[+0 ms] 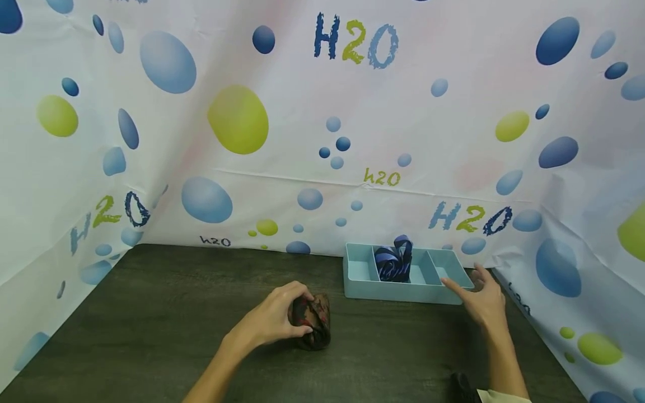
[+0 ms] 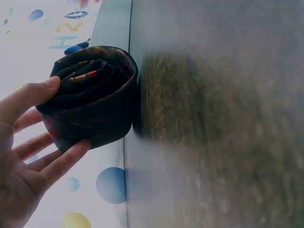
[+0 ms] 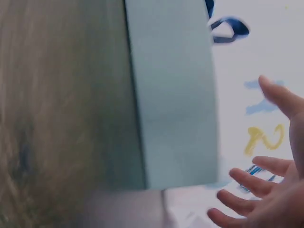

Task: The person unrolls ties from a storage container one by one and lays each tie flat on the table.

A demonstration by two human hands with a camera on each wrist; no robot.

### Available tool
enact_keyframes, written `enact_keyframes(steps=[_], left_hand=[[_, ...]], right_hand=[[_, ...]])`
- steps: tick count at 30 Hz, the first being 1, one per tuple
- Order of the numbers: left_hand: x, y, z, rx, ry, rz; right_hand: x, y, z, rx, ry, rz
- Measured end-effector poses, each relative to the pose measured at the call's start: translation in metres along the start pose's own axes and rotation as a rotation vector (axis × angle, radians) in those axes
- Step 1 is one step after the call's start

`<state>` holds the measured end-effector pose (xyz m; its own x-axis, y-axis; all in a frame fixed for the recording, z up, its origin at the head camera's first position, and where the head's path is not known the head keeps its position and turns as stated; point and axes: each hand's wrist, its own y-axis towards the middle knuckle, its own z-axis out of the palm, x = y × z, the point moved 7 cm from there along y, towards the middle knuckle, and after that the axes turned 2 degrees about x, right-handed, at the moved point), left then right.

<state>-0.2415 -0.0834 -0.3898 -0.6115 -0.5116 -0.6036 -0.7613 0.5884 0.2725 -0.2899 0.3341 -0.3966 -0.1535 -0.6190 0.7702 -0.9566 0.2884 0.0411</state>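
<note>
In the head view my left hand [image 1: 277,313] grips a rolled-up dark necktie [image 1: 321,322] with a red and tan pattern, fingers at its far side and thumb at its near side. The left wrist view shows the coiled layers of the roll [image 2: 88,118], its lower side right at the tabletop. My right hand [image 1: 485,299] has its fingers spread around the right end of a light blue divided box [image 1: 403,293], thumb over the front right corner. The right wrist view shows this hand [image 3: 275,194] holding nothing. A blue striped rolled necktie [image 1: 394,263] sits in the middle compartment, a loop sticking up.
The box stands at the back right of the dark wooden table [image 1: 166,313], close to the wall sheet [image 1: 302,73] printed with bubbles and H2O lettering. That sheet also closes off the left and right sides. A small black object [image 1: 462,387] shows by the right sleeve.
</note>
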Motion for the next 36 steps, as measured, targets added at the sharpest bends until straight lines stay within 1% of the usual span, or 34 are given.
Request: enact_keyframes(steps=[1, 3, 5, 6, 8, 10, 11, 13, 15, 17, 19, 22, 25, 28, 32, 36], left_hand=[[-0.001, 0.000, 0.000, 0.001, 0.007, 0.000], [-0.001, 0.000, -0.001, 0.001, 0.019, 0.001], [-0.002, -0.001, -0.001, 0.001, 0.026, 0.002], [-0.002, -0.001, -0.001, 0.000, 0.027, 0.000], [-0.002, 0.000, -0.001, 0.000, 0.027, -0.004], [-0.002, 0.000, 0.000, 0.002, 0.028, -0.008], [-0.002, 0.000, 0.000, 0.004, 0.028, -0.013], [-0.002, -0.001, 0.001, 0.011, 0.029, -0.023], [-0.002, -0.001, 0.002, 0.016, 0.034, -0.031], [-0.003, -0.001, 0.002, 0.018, 0.041, -0.036], [-0.003, 0.000, 0.003, 0.016, 0.044, -0.033], [-0.004, 0.000, 0.002, 0.015, 0.044, -0.026], [-0.005, 0.001, 0.002, 0.021, 0.038, -0.021], [-0.006, 0.001, 0.002, 0.026, 0.036, -0.017], [-0.007, 0.001, 0.001, 0.028, 0.023, -0.013], [-0.007, 0.000, 0.002, 0.033, 0.015, -0.014]], right_hand=[[0.008, -0.004, -0.002, -0.045, -0.001, -0.034], [0.030, -0.013, -0.004, -0.126, -0.006, -0.144], [0.055, -0.024, 0.001, -0.170, -0.002, -0.295], [0.069, -0.030, 0.006, -0.171, -0.005, -0.377], [0.095, -0.042, 0.025, -0.123, 0.007, -0.548], [0.116, -0.057, 0.050, -0.010, 0.025, -0.678], [0.125, -0.064, 0.064, 0.060, 0.032, -0.728], [0.140, -0.079, 0.092, 0.199, 0.025, -0.795], [0.149, -0.093, 0.119, 0.310, -0.009, -0.828], [0.156, -0.103, 0.140, 0.391, -0.042, -0.845], [0.160, -0.109, 0.157, 0.452, -0.058, -0.847], [0.163, -0.113, 0.174, 0.509, -0.071, -0.825], [0.164, -0.114, 0.182, 0.535, -0.085, -0.804], [0.165, -0.113, 0.185, 0.534, -0.095, -0.797], [0.166, -0.113, 0.185, 0.530, -0.077, -0.818], [0.167, -0.114, 0.186, 0.544, -0.036, -0.842]])
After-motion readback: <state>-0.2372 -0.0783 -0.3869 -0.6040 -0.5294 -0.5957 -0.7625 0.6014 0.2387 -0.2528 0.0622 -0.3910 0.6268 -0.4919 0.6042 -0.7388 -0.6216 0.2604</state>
